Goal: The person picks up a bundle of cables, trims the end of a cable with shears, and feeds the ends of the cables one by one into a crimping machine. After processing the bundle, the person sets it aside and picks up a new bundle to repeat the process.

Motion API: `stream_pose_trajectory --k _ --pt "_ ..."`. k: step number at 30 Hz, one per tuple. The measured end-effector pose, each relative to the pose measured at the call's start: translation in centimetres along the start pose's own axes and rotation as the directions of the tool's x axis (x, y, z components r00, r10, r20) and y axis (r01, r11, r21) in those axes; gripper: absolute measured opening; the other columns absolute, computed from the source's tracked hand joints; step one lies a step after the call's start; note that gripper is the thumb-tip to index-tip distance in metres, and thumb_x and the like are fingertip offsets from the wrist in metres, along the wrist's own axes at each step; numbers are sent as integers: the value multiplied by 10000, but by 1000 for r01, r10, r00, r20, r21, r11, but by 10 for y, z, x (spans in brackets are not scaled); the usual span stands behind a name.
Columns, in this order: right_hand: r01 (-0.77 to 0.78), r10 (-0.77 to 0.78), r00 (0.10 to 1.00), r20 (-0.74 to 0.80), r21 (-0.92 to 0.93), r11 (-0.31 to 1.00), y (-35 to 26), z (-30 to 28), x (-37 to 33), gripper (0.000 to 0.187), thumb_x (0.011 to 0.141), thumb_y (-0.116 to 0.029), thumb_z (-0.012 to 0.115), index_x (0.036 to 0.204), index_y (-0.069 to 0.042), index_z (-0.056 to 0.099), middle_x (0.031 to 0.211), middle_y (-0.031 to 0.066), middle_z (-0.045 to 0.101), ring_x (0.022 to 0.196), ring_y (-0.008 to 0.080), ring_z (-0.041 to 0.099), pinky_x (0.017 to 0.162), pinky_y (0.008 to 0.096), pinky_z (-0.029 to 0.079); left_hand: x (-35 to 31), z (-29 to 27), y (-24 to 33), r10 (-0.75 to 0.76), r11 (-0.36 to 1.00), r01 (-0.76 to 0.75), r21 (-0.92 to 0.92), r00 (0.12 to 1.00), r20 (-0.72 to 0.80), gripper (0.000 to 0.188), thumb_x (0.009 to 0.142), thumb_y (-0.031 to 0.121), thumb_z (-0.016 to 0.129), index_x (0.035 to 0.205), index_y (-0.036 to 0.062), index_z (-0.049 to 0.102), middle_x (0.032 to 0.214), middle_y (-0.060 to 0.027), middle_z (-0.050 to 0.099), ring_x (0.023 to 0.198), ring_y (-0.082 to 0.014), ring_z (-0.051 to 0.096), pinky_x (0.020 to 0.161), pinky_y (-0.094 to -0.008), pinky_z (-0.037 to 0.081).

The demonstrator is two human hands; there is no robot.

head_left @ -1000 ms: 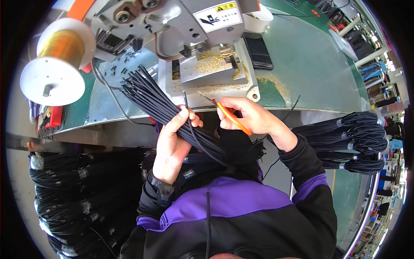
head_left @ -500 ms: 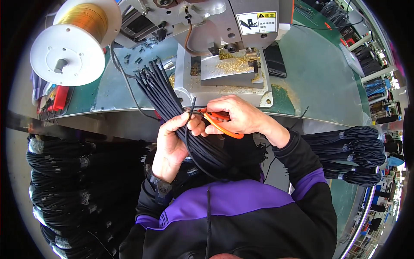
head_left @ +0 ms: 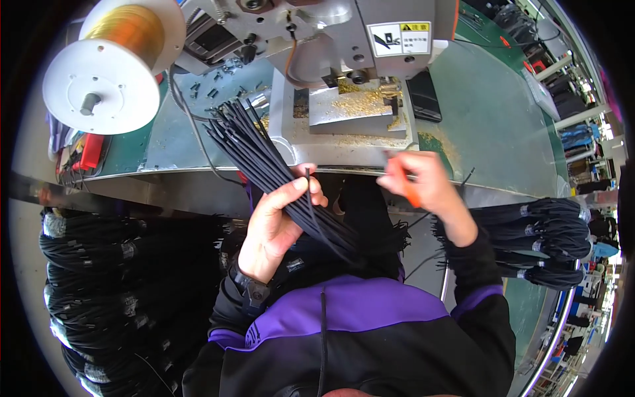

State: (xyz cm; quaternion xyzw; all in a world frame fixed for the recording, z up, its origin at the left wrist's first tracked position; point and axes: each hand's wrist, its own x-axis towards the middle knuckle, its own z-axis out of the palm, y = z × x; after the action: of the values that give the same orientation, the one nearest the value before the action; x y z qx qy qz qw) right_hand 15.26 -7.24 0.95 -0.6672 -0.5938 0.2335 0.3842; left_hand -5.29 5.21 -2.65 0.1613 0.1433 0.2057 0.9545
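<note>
My left hand (head_left: 270,225) is wrapped round a thick bundle of thin black cords (head_left: 250,151). Their ends fan out toward the machine, while the lower lengths run down over my lap. One cord (head_left: 309,205) stands apart from the bundle, its tip showing between my thumb and fingers. To the right, my right hand (head_left: 433,185) is closed on orange-handled pliers (head_left: 411,193); motion blur smears hand and tool, and the jaws are hard to make out. The pliers are apart from the cords, in front of the machine base (head_left: 344,140).
Brass-coloured scraps lie on the grey machine (head_left: 357,106). A white spool (head_left: 99,86) of golden strip stands at the left, and a black phone (head_left: 423,96) lies beside the base. Bundles of black cords hang at left (head_left: 99,278) and right (head_left: 549,231).
My right hand has moved right, taking the pliers away from the cords. My left hand has shifted slightly right, still holding the bundle.
</note>
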Motion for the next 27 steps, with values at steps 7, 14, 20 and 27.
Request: stream_pose_trajectory --k 7,14,20,27 --pt "-310 168 942 -291 -564 765 97 -118 -45 164 822 -137 502 882 10 542 804 130 523 748 303 522 674 327 412 2 10 -15 -5 996 3 88 1000 27 164 753 37 609 896 43 529 802 -80 582 747 -181 557 709 -307 458" --pt "-246 -92 912 -400 -711 659 96 -109 -26 187 813 -165 510 895 -18 591 804 131 563 772 285 551 691 329 428 18 28 -19 61 997 -48 57 965 -256 125 774 19 589 885 56 542 835 -69 604 734 -160 562 695 -275 462" --pt "40 -41 998 47 22 999 -29 26 -11 108 737 -92 627 724 -7 561 573 14 518 486 76 451 459 247 384 26 30 -24 102 991 -82 103 974 -204 107 781 16 581 873 58 546 834 -66 602 740 -156 557 700 -277 465" --pt "88 43 921 -387 315 945 -10 53 -8 159 823 -122 553 698 -25 532 564 -25 478 486 43 402 451 209 332 24 31 -23 104 993 -89 79 970 -218 98 785 35 584 868 62 540 817 -52 584 750 -160 552 728 -308 460"
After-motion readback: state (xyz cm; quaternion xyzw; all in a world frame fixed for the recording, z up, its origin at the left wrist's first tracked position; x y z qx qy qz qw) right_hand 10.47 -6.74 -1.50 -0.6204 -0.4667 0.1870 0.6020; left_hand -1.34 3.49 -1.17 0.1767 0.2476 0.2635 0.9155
